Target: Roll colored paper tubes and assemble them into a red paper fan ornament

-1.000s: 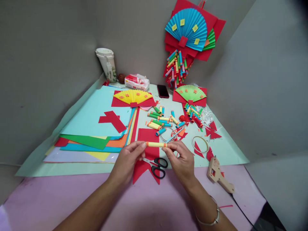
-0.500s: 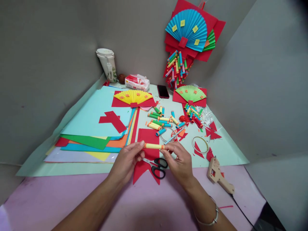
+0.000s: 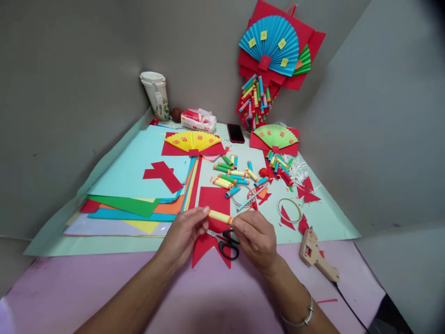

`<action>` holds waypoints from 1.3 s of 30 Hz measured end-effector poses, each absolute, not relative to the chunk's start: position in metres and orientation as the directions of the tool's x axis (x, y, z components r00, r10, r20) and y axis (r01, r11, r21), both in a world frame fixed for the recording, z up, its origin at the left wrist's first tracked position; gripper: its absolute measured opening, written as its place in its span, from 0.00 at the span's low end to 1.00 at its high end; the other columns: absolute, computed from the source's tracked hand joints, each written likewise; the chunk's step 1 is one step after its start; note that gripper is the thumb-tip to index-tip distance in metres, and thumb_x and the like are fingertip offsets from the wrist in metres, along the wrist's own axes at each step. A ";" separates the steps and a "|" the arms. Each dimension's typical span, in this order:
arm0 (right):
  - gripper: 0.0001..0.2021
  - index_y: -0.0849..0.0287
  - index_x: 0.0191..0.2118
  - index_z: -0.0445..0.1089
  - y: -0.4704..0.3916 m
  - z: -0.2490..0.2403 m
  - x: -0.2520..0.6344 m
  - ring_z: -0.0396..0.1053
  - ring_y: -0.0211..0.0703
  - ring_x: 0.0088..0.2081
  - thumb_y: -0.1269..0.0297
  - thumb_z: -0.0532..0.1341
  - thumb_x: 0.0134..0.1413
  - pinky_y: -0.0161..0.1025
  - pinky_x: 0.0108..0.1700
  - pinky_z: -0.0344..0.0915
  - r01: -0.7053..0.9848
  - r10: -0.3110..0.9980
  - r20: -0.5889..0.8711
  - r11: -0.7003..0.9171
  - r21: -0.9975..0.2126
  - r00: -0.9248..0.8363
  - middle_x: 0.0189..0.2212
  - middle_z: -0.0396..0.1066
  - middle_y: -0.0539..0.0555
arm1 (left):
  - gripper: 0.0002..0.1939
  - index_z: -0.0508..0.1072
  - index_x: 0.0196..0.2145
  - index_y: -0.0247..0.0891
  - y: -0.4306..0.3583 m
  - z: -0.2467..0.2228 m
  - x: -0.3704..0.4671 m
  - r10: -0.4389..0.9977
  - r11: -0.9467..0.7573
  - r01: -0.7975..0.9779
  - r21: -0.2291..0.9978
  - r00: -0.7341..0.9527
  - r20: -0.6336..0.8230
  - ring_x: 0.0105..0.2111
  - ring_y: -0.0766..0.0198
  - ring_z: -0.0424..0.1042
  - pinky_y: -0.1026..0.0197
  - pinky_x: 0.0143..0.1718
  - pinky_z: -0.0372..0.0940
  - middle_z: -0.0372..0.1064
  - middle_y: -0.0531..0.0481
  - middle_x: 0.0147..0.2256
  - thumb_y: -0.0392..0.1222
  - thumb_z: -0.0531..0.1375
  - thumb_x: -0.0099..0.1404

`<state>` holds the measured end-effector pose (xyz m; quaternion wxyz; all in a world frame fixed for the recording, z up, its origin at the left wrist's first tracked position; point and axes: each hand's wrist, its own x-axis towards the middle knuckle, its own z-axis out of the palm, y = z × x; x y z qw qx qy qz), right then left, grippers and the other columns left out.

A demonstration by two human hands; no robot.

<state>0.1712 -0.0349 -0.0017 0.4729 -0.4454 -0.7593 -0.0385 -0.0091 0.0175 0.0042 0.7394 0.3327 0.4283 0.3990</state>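
Note:
Between both hands is a yellow paper roll point(image 3: 219, 216) with orange bands at its ends, its right end tilted a little down. My left hand point(image 3: 186, 229) pinches the left end between thumb and fingers. My right hand point(image 3: 257, 236) is closed on the right end. Below the roll, scissors with black handles point(image 3: 228, 251) lie on a red paper strip point(image 3: 214, 197) with a notched bottom; my right hand hides part of one handle. Several coloured paper rolls point(image 3: 227, 178) lie loose just beyond the hands.
A stack of coloured paper point(image 3: 135, 162) lies left. Behind are a yellow fan point(image 3: 193, 140), a green fan point(image 3: 275, 137), a phone point(image 3: 236, 133), a tissue pack point(image 3: 198, 120) and a cup point(image 3: 156, 97). A glue gun point(image 3: 318, 257) and tape ring point(image 3: 289, 211) lie right.
The right end of the yellow paper roll has dipped, and the right hand's fingers have curled in closer around it. The left hand has barely moved.

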 end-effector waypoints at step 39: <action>0.08 0.58 0.41 0.70 -0.028 -0.014 0.159 0.68 0.44 0.32 0.75 0.56 0.61 0.41 0.33 0.69 0.751 0.588 0.801 0.577 -0.320 -0.111 0.30 0.72 0.57 | 0.15 0.69 0.21 0.35 0.017 -0.003 -0.008 0.895 0.439 -0.368 0.820 0.254 -0.366 0.21 0.71 0.54 0.67 0.24 0.53 0.60 0.57 0.20 0.46 0.69 0.54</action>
